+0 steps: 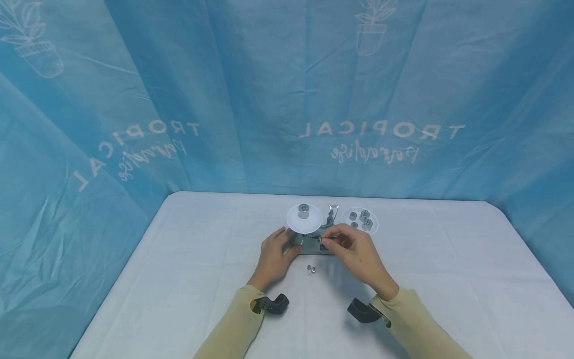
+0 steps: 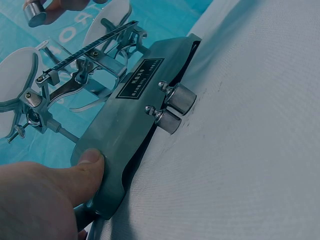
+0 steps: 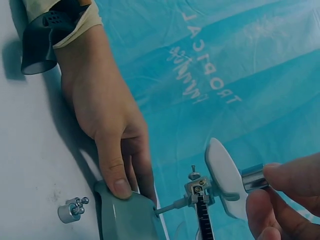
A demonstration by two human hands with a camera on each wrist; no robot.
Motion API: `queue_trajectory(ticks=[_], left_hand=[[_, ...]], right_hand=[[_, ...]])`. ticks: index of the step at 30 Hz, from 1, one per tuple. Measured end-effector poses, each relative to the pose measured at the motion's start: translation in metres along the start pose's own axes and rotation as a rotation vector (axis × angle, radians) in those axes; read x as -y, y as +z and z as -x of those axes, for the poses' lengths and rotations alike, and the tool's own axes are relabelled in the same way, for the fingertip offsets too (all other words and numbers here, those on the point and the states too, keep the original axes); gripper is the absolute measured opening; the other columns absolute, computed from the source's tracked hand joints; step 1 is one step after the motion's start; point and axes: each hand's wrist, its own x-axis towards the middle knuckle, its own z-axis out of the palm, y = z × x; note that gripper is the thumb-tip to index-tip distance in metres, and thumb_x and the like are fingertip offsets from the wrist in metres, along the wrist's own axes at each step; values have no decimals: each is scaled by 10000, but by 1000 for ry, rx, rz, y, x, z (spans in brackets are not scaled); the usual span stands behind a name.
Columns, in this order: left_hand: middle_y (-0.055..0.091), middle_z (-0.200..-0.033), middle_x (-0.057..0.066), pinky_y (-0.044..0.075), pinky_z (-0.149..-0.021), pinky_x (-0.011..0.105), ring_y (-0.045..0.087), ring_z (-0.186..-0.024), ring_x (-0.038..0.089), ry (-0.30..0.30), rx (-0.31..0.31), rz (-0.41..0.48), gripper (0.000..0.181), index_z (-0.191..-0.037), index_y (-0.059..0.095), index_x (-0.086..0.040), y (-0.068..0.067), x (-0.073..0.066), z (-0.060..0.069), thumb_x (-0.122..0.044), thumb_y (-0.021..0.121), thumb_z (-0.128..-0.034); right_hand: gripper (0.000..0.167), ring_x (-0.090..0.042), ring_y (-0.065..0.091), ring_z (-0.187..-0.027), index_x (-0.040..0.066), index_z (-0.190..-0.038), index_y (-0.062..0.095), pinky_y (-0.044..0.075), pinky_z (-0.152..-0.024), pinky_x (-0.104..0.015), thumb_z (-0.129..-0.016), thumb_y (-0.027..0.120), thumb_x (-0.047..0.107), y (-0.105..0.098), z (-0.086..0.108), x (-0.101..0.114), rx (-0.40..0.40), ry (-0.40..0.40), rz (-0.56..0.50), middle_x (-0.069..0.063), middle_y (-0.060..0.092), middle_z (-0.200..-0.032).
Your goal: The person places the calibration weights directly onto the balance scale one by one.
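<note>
A pan balance (image 1: 309, 247) is being steadied on a white-covered surface (image 1: 215, 224), just below the middle of the head view. Its green base is being gripped at one end by the left hand (image 1: 271, 257) — the thumb is being pressed on the top, and the fingers are being kept behind it. To the right in the head view, a cylindrical metal weight (image 2: 35, 13) is being pinched between the thumb and fingertips of the right hand (image 1: 356, 252). This weight is being mostly hidden by the fingers there, but is being shown at the upper left of the left wrist view.

Another weight (image 1: 304, 212) is being carried by the left white pan (image 1: 293, 219), and several more are being borne by the right white pan (image 1: 347, 219). A graduated beam (image 2: 90, 48) is being held across the balance at the upper left of the left wrist view, with a black label (image 2: 140, 78) being displayed on the base.

Two small knobbed weights (image 2: 181, 100) are being supported upright, close together, before the base — below it in the head view. The upper half of that view is being filled by a blue curtain (image 1: 269, 99), on which mirrored lettering is being shown.
</note>
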Motion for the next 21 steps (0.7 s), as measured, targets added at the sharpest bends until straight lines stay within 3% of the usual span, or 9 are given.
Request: queue_trajectory(ticks=[21], left_hand=[[536,-1482,60,207,-1177,625,382,-1429,365,-13,2,9,535,-1459,531,-114,1,0,0,-292,648,-968]], right_hand=[[85,-133,663,-811,123,-1014,729,578,-700,-322,-929,732,131,7,-15,2,-115,-36,71,6,722,-961]])
